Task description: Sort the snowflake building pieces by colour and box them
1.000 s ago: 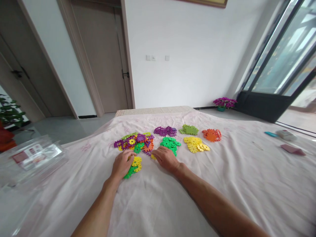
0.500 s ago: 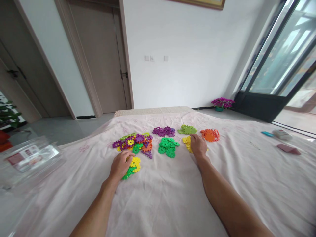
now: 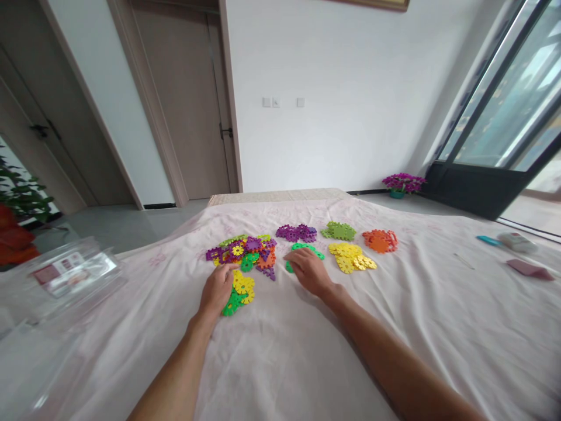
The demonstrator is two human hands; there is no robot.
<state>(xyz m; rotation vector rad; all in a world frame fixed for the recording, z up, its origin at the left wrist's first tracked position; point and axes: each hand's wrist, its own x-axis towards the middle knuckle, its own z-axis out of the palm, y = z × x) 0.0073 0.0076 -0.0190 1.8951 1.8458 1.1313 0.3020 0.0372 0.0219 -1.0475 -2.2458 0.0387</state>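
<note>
"Left hand [image 3: 218, 286] on the near side, and it's hugging the edge of the small yellow-and-green heap [image 3: 242, 286]! Why park it there?"

"Handy spot, I'd judge: that heap lies just in front of the mixed pile [image 3: 253, 244], so the fingers sit close to both. As for the rest, purple pile [image 3: 297, 233], light green pile [image 3: 340, 231], orange pile [image 3: 379, 241] and yellow pile [image 3: 346, 254] lie apart on the pink cloth [image 3: 280, 356]. One colour to a pile, by the look of it, with gaps that seem meant to stop them mingling."

"And over on the other side?"

"Right hand [image 3: 309, 269], back uppermost, reaching over the near part of the green pile [image 3: 319, 255]! Green pieces peep out beyond the knuckles."

"How wide are those fingers?"

"Narrow on the right: held close together, bent a little, pointing left towards the mixed pile. Anything underneath them is hidden, so I can't tell whether a piece is pinched there."

"Left hand?"

"Loosely curled, thumb side by the yellow pieces. Touching, it seems; whether it grips one, I can't tell either."
</note>
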